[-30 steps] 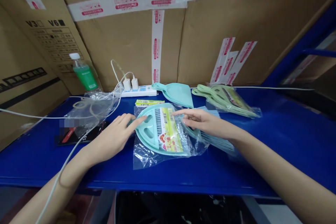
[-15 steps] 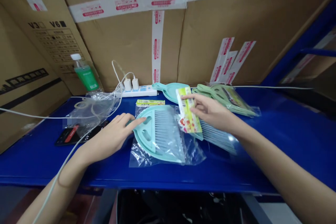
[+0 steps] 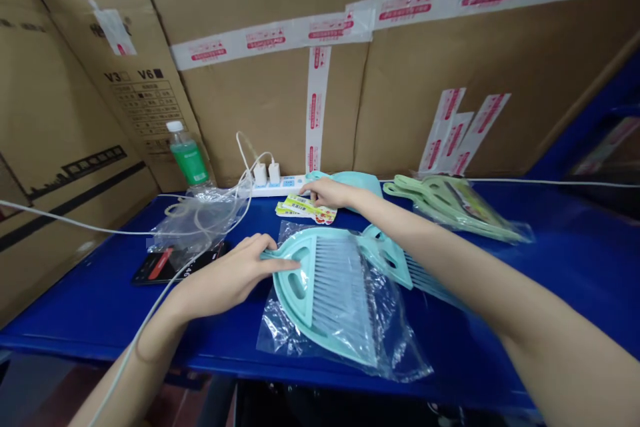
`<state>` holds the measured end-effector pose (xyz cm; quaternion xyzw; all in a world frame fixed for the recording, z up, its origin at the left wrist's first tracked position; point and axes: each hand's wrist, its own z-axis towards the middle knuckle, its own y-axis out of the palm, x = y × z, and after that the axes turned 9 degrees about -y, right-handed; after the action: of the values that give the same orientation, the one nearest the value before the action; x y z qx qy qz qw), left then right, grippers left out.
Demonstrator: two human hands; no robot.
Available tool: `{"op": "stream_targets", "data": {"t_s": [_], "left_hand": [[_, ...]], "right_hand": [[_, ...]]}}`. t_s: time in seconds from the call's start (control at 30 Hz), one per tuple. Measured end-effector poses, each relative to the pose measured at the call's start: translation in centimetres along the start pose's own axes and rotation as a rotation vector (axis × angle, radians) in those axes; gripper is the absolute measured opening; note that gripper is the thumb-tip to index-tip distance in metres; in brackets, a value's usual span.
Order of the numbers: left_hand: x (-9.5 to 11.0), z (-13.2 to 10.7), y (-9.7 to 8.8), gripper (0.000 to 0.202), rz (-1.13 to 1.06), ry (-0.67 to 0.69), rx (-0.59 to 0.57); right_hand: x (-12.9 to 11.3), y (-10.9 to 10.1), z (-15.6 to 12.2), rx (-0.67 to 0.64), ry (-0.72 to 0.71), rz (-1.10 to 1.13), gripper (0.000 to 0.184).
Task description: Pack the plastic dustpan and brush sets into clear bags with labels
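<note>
My left hand (image 3: 245, 273) grips the handle end of a light-blue dustpan (image 3: 295, 317), its index finger stretched over the pan. A matching brush (image 3: 340, 293) nests on the dustpan, and clear plastic wrap (image 3: 400, 340) lies around and under them. My right hand (image 3: 327, 192) reaches to the back of the table with fingers curled at printed cards (image 3: 306, 210), yellow-green and white, which overlap on the tabletop. Under my right forearm lies another light-blue brush (image 3: 387, 257), its bristles partly hidden. Behind my right hand is another light-blue dustpan (image 3: 363, 181), partly covered.
Green dustpan sets (image 3: 450, 203) in clear plastic lie at the back right. A power strip (image 3: 285, 185) with chargers stands against the cardboard. At left are a green-labelled bottle (image 3: 190, 157), crumpled plastic (image 3: 200, 213) and a phone (image 3: 165, 267). A white cable (image 3: 145, 320) crosses my left forearm.
My right hand has carried a printed card left and back to the other card near the power strip. My left hand stays on the dustpan. The view has shifted.
</note>
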<state>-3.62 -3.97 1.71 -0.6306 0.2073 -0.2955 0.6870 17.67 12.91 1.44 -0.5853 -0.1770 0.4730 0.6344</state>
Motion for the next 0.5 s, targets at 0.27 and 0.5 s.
{"op": "stream_targets", "data": {"t_s": [0.27, 0.5], "left_hand": [[-0.3, -0.1, -0.5, 0.051, -0.020, -0.036, 0.020], [-0.9, 0.5, -0.7, 0.044, -0.047, -0.106, 0.153]], "right_hand": [[-3.5, -2.4, -6.4, 0.191, 0.058, 0.088, 0.011], [-6.4, -0.6, -13.0, 0.235, 0.343, 0.704, 0.015]]}}
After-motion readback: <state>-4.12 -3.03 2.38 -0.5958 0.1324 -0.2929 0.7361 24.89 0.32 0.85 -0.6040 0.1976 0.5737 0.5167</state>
